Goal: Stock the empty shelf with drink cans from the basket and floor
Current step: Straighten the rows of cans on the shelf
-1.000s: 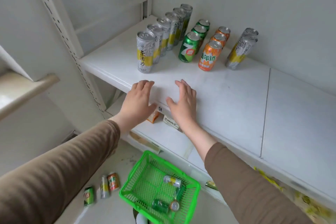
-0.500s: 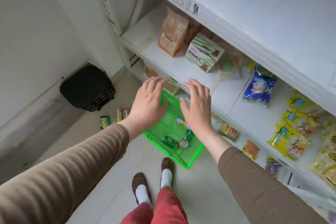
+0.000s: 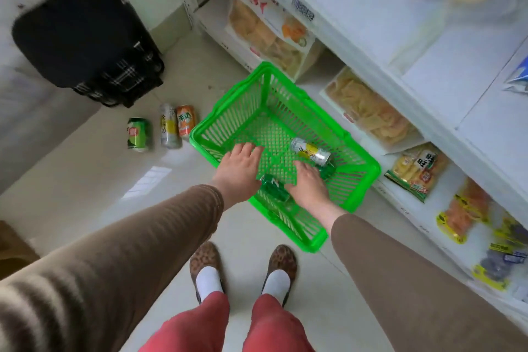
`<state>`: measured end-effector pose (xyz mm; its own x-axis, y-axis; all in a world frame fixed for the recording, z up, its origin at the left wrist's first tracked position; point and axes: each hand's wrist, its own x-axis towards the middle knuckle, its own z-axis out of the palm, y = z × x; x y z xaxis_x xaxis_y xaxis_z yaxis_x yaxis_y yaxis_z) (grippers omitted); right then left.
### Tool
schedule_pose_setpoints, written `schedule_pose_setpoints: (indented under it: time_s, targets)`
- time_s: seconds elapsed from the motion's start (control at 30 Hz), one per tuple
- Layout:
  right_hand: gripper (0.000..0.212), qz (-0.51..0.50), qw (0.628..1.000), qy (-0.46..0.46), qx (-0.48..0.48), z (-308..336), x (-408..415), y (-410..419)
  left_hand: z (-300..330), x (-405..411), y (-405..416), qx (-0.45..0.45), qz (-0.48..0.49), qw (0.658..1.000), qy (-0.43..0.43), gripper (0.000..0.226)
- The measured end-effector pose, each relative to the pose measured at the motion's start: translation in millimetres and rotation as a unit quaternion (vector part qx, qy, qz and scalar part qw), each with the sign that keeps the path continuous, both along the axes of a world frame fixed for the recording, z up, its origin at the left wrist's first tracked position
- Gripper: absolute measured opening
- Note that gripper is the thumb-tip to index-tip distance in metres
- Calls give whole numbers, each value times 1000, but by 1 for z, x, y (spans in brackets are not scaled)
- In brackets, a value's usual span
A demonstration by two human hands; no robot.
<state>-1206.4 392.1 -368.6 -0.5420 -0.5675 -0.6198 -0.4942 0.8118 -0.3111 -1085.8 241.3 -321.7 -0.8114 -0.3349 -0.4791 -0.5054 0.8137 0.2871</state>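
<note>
She is bent over the green basket (image 3: 285, 134) on the floor, both hands down inside it with nothing held yet. The left hand (image 3: 240, 173) has its fingers (image 3: 245, 151) spread flat and relaxed above the mesh; the right hand (image 3: 307, 183) is likewise loose, fingers outstretched toward the cans. A dark green can (image 3: 274, 187) lies on its side between the two hands, and a silver-and-yellow can (image 3: 311, 151) lies on its side just beyond the right hand; another green can seems tucked under that hand, but I can't make it out. Three more stand on the floor left of the basket: a green can (image 3: 139, 134), a tall silver can (image 3: 169, 130) and an orange can (image 3: 186, 120). I'd judge these are full, so fairly weighty for their size, rigid but dentable, smooth-walled and apt to roll on the mesh. Best taken round the middle of the barrel, fingers wrapped well across it.
</note>
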Motion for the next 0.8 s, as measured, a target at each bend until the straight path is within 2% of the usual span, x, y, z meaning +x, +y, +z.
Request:
schedule_pose_setpoints:
  time_s: [0.13, 0.33, 0.43, 0.5, 0.6, 0.7, 0.8]
  targets:
    - [69, 31, 997, -30, 65, -85, 1, 0, -63, -11, -4, -13, -29, 998, -46, 82]
    - [33, 69, 990, -28, 117, -203, 10, -10, -125, -29, -6, -34, -75, 995, -49, 78]
    - [41, 70, 989, -17, 125, -230, 13, -12, -139, -32, -8, -41, -84, 995, -44, 80]
    - [50, 51, 991, -26, 119, -227, 15, -14, -142, -32, -10, -38, -79, 995, -42, 79]
    - [59, -33, 996, -29, 81, -203, 14, -16, -129, -28, -15, -37, -66, 996, -36, 78]
    - [81, -126, 992, -22, 21, -144, 10, -19, -94, -22, -23, -38, -40, 998, -26, 79]
    - [70, -187, 979, -6, -85, -59, 7, -27, -33, -17, -27, -42, -9, 999, -15, 82]
